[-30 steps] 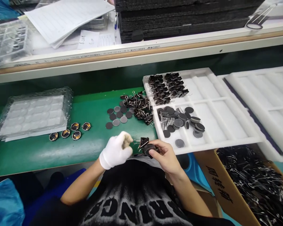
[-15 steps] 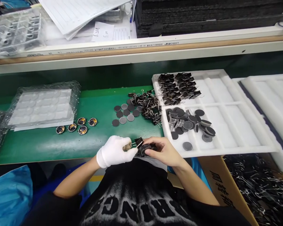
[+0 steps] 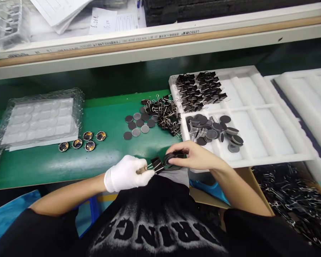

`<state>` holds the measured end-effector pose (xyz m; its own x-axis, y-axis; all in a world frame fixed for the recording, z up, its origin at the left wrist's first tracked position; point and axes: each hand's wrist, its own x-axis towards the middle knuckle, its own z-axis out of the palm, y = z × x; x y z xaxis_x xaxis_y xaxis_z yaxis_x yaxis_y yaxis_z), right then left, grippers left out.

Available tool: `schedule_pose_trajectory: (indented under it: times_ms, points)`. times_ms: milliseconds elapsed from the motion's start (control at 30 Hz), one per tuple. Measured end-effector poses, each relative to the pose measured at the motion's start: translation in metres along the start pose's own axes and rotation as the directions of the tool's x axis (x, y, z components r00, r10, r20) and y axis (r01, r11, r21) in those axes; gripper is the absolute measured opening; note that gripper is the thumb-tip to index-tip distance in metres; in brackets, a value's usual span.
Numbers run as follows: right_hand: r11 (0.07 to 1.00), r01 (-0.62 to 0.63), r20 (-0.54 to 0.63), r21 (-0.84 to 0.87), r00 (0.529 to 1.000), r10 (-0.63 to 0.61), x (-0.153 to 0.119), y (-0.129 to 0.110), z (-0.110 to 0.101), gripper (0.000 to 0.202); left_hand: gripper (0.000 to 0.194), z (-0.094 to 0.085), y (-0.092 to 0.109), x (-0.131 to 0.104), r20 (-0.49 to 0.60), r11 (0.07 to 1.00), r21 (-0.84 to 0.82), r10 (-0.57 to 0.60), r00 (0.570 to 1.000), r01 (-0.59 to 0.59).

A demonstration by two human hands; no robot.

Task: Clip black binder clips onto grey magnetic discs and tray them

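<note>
In the head view, my left hand wears a white glove and pinches a black binder clip by its wire handles. My bare right hand is closed, thumb and fingers around a dark round disc just right of the clip. More black material shows behind these fingers, too hidden to name. Beyond the hands, loose grey and black discs lie on the green table, beside a heap of binder clips.
At right, a white foam tray holds rows of binder clips and piled discs. Left are round patterned pieces and stacked clear plastic trays. A shelf edge crosses behind. A box of binder clips stands lower right.
My hands have drawn apart: the right hand with the disc has moved off the binder clip. The clip stays in my left hand. The camera view has shifted slightly.
</note>
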<state>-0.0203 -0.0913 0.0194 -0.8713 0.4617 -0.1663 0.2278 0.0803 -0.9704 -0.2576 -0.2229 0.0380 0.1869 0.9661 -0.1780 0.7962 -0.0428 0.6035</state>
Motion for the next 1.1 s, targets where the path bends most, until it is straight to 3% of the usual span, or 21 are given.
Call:
schedule_pose_trajectory:
  times_ms: [67,167,700,867,933,1000,1033,1100]
  points:
    - [0.998,0.005,0.094,-0.066,0.996,0.001,0.000,-0.003,-0.005,0.022,0.042,0.006,-0.001,-0.002,0.081,0.999,0.053,-0.006,0.997,0.002]
    - [0.995,0.000,0.131,-0.104,0.991,0.014,-0.001,-0.004,-0.005,0.021,0.045,0.012,-0.004,-0.004,0.153,0.995,0.101,-0.027,0.988,0.012]
    - [0.998,-0.001,0.191,-0.056,0.982,0.012,-0.003,-0.004,0.002,0.019,0.046,0.008,0.007,0.001,0.223,1.000,0.030,0.003,0.975,-0.010]
    - [0.995,0.033,0.101,-0.095,0.995,-0.023,-0.009,0.000,-0.001,0.018,0.043,-0.004,0.003,0.009,0.206,0.987,0.138,0.049,0.977,-0.078]
    - [0.987,0.083,0.006,-0.141,0.997,-0.083,-0.013,0.001,-0.001,0.019,0.042,-0.011,0.001,0.016,0.229,0.994,0.073,0.061,0.971,-0.080]
    - [0.943,0.199,-0.100,-0.268,0.967,-0.233,-0.017,0.004,-0.001,0.017,0.050,-0.014,0.001,0.024,0.309,0.984,-0.173,0.010,0.951,0.045]
    - [0.883,0.278,-0.136,-0.378,0.927,-0.350,-0.018,0.006,0.000,0.016,0.058,-0.014,0.002,0.028,0.379,0.935,-0.318,-0.026,0.925,0.157]
    - [0.665,0.408,-0.131,-0.625,0.785,-0.605,-0.020,0.010,0.002,0.018,0.067,-0.011,0.007,0.036,0.507,0.783,-0.507,-0.068,0.859,0.361]
